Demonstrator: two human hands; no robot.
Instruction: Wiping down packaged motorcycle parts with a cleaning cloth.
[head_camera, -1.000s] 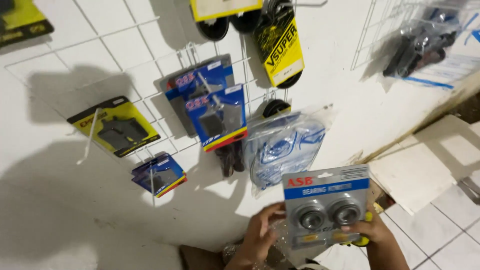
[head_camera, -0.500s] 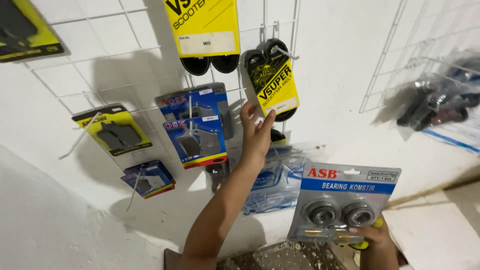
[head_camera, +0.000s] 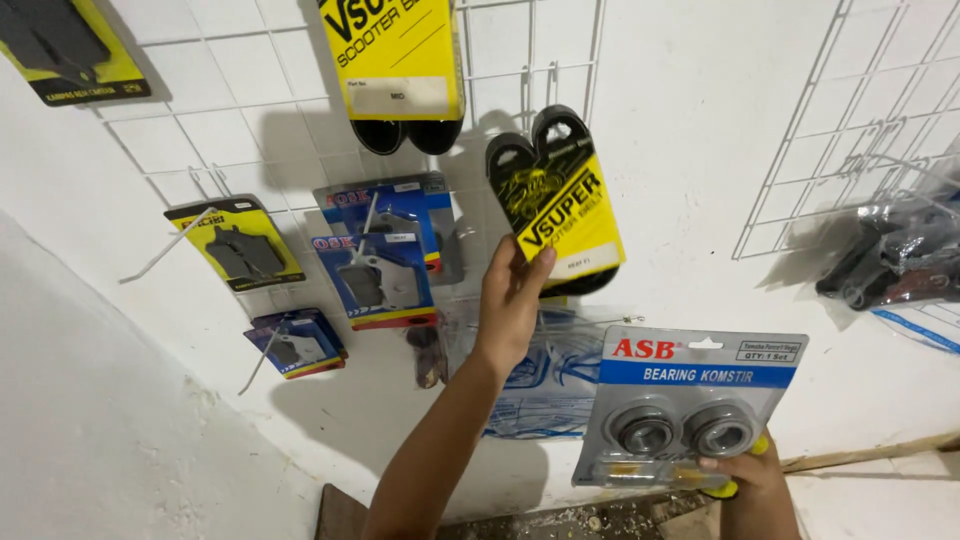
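My left hand (head_camera: 510, 300) reaches up to a white wire grid (head_camera: 250, 120) on the wall. Its fingers hold the lower corner of a black belt in a yellow and black sleeve (head_camera: 560, 200) that hangs from a hook. My right hand (head_camera: 745, 470) is low at the right. It grips the bottom edge of a blue and grey blister pack (head_camera: 690, 405) with two round metal bearings in it, and a small yellow thing shows under the fingers.
More packs hang on the grid: a large yellow belt sleeve (head_camera: 395, 55), blue brake pad cards (head_camera: 375, 270), a yellow brake pad card (head_camera: 235, 245), clear bags (head_camera: 545, 375). A second grid (head_camera: 870, 120) at the right bears dark bagged parts (head_camera: 890, 265).
My left hand let go of the blister pack and rose to the hanging yellow-sleeved belt. My view moved closer to the wall. The right hand keeps the pack.
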